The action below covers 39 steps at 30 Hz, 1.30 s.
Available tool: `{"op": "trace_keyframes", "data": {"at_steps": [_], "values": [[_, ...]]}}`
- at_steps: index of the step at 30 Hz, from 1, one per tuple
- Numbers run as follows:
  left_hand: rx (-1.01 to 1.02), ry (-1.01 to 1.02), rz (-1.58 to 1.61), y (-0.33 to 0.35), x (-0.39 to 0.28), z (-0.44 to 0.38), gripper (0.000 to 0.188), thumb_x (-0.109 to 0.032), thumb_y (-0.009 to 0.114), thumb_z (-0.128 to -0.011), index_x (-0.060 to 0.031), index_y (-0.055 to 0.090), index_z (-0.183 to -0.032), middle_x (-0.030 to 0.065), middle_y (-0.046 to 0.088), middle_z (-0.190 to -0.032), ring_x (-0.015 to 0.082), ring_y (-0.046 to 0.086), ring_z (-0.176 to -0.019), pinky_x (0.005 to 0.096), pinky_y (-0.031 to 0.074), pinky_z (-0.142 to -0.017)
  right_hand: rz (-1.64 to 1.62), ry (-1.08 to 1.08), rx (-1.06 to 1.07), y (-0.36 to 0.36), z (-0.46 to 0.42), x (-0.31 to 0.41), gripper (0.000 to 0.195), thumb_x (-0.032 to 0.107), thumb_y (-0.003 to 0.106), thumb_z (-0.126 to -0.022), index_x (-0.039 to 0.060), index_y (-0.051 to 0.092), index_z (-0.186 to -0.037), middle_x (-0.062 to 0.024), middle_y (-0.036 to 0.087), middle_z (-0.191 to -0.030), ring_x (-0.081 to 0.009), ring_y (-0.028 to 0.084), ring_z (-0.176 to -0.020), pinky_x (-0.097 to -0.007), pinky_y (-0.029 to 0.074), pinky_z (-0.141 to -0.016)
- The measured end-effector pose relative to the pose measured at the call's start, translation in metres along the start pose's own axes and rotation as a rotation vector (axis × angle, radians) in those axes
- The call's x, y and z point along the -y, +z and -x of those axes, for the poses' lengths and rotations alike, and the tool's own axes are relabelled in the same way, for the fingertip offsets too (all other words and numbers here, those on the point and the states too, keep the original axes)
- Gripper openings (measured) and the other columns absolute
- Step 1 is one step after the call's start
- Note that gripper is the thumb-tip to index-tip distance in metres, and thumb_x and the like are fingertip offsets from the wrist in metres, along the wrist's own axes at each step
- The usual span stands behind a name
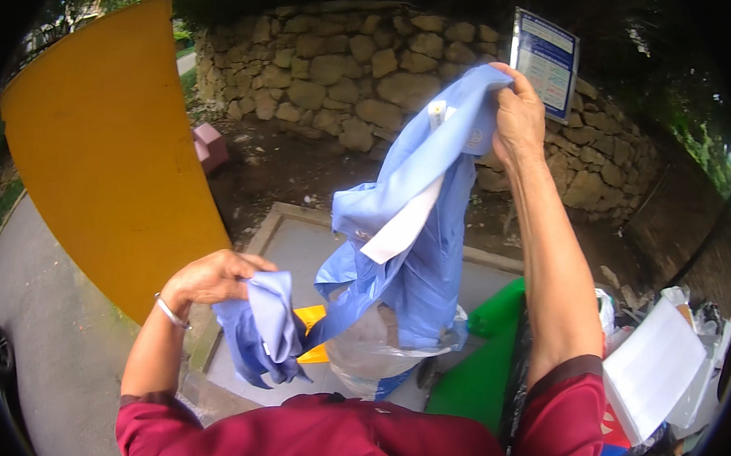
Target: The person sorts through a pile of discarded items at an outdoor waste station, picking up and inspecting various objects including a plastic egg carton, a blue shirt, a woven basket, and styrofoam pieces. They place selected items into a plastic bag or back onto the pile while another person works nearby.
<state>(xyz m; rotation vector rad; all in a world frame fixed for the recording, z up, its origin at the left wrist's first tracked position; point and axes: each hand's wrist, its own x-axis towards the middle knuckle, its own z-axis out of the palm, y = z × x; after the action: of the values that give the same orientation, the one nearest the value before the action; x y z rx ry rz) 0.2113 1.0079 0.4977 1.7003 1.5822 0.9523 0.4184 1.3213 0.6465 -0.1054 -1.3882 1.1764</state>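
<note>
A light blue shirt (429, 232) with a pale inner collar band hangs stretched between my two hands. My right hand (521, 115), raised high, grips its upper end. Lower down at the left, my left hand (219, 276), with a bangle at the wrist, holds a bunched part of the blue cloth. Below the hanging cloth stands a clear plastic bag (363, 355) with contents that I cannot make out. Something bright yellow (312, 332) shows behind the cloth, near my left hand.
A large yellow panel (116, 160) rises at the left. Right of the bag is a green bin (476, 375); a white foam board (654, 369) lies among plastic bags at the far right. Behind are a low kerb (300, 212), a stone wall (344, 74) and a sign (544, 66) bearing writing.
</note>
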Motion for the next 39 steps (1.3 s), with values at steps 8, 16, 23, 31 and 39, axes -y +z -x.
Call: {"op": "trace_keyframes", "data": {"at_steps": [8,16,23,31,39], "values": [[-0.301,0.004,0.313,-0.009,-0.006,0.023,0.02,-0.002,0.068,-0.067,0.0045,0.063,-0.085,0.0064,0.061,-0.082,0.0121,0.055,-0.075,0.0253,0.045,-0.068,-0.546,0.257,0.032,-0.059,-0.015,-0.024,0.021,0.012,0.057,-0.08,0.005,0.057,-0.1,-0.0082,0.06,-0.09,-0.018,0.058,-0.08,-0.0286,0.049,-0.073],[-0.371,0.338,0.308,-0.028,-0.01,-0.018,0.028,-0.021,0.062,-0.074,0.0049,0.061,-0.083,0.0037,0.06,-0.079,0.0092,0.053,-0.068,0.0224,0.044,-0.062,-0.533,0.332,0.265,-0.088,-0.011,-0.05,0.039,0.02,0.059,-0.077,0.0057,0.05,-0.112,-0.0107,0.055,-0.107,-0.0215,0.055,-0.093,-0.0312,0.048,-0.08],[-0.251,0.541,0.335,-0.037,-0.069,-0.12,0.032,-0.015,0.058,-0.077,0.0039,0.055,-0.104,0.0059,0.059,-0.096,0.0102,0.056,-0.081,0.0228,0.044,-0.076,-0.576,0.381,0.484,0.022,0.048,-0.02,0.027,0.012,0.052,-0.081,0.0061,0.05,-0.108,-0.012,0.057,-0.099,-0.022,0.058,-0.088,-0.0342,0.049,-0.078],[-0.076,0.367,0.524,-0.004,-0.086,-0.149,0.023,-0.011,0.059,-0.077,0.004,0.059,-0.094,0.0078,0.061,-0.089,0.0121,0.056,-0.078,0.0245,0.045,-0.074,-0.021,0.133,0.606,0.016,0.062,-0.02,0.024,0.013,0.054,-0.082,0.0024,0.055,-0.103,-0.0091,0.059,-0.094,-0.0149,0.059,-0.083,-0.025,0.048,-0.074],[-0.325,0.28,0.658,0.001,-0.079,-0.14,0.018,-0.007,0.057,-0.077,0.0048,0.059,-0.091,0.0084,0.062,-0.086,0.0129,0.058,-0.075,0.024,0.047,-0.072,0.789,-0.807,-0.041,-0.024,0.039,0.105,0.042,0.029,0.051,-0.083,0.0026,0.047,-0.115,-0.0131,0.049,-0.116,-0.0233,0.044,-0.11,-0.0333,0.033,-0.094]]}}
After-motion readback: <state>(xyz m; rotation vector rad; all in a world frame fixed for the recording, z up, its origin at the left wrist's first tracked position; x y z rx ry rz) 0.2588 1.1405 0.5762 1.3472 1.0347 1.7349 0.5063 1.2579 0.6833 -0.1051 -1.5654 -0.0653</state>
